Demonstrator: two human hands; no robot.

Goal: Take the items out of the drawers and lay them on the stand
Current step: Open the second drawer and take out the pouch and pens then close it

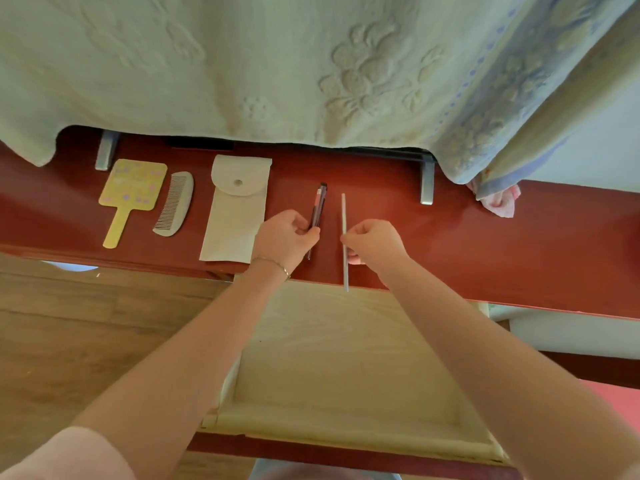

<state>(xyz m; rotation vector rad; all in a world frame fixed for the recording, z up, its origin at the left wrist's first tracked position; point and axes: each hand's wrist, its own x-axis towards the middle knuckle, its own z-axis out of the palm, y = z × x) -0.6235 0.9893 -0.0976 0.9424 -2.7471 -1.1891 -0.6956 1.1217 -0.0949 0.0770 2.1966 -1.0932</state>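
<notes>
Glossy red-brown wooden stand (485, 244) bearing a matt cloth pouch (235, 216), a smooth plastic-looking comb (175, 204) and brushed metal feet (427, 183), beneath an embossed terry towel (277, 64); pale matt wooden drawer (346, 358).

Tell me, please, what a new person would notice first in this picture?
First, the two hands at the centre: the left hand holds dark pens and the right hand pinches a thin white stick over the red stand. To the left lie a white pouch, a comb and a yellow hand mirror. Below, the drawer is open and looks empty.
</notes>
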